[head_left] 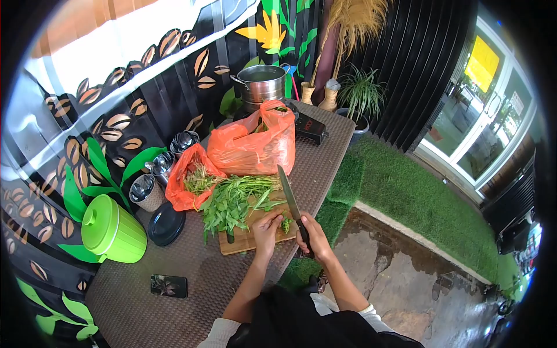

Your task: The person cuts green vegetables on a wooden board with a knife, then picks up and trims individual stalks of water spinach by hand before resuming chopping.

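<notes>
My right hand is wrapped round the black handle of a knife, its blade pointing up and away over the board's right side. Close by on the left, my left hand has its fingers bent together over the wooden cutting board; what they hold, if anything, is hidden. A small piece of greens shows between the two hands. Leafy green stems lie in a pile across the board's far left part and spill over its edge.
Beyond the board stand a large orange bag, a smaller orange bag and a steel pot near a stove. Leftward are cutlery cups, a black lid, a green bucket and a phone.
</notes>
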`<state>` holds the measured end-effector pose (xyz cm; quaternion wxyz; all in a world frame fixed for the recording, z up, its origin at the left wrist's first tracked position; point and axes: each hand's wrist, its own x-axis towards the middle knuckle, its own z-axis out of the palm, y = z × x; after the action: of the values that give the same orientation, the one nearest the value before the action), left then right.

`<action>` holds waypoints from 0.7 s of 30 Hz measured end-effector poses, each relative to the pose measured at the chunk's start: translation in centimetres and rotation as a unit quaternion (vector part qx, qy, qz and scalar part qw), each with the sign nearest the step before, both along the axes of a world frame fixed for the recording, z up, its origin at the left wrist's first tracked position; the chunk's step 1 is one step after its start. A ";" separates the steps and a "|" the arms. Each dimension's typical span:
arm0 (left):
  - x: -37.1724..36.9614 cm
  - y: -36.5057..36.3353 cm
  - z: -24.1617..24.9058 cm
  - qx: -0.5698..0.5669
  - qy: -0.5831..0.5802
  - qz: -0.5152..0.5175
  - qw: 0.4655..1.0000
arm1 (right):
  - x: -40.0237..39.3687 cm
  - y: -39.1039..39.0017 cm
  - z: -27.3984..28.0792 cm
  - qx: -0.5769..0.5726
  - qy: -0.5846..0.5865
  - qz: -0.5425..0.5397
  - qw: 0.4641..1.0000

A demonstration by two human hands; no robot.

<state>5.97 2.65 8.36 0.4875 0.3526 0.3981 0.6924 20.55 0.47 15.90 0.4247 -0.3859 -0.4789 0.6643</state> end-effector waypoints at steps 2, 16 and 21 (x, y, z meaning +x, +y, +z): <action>0.1 -0.2 0.2 0.004 0.003 -0.012 1.000 | 0.0 -0.2 0.2 0.001 0.006 0.017 1.000; 0.4 -0.6 1.3 0.043 0.041 -0.019 0.998 | 0.2 -0.8 1.2 0.015 0.019 0.026 0.999; 0.5 -0.7 1.2 0.044 0.034 -0.029 0.998 | 0.7 -0.9 1.0 0.006 0.021 0.028 0.999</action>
<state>6.43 1.99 9.59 0.4779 0.4084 0.3730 0.6824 21.28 -0.44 16.88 0.4182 -0.3554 -0.4846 0.6811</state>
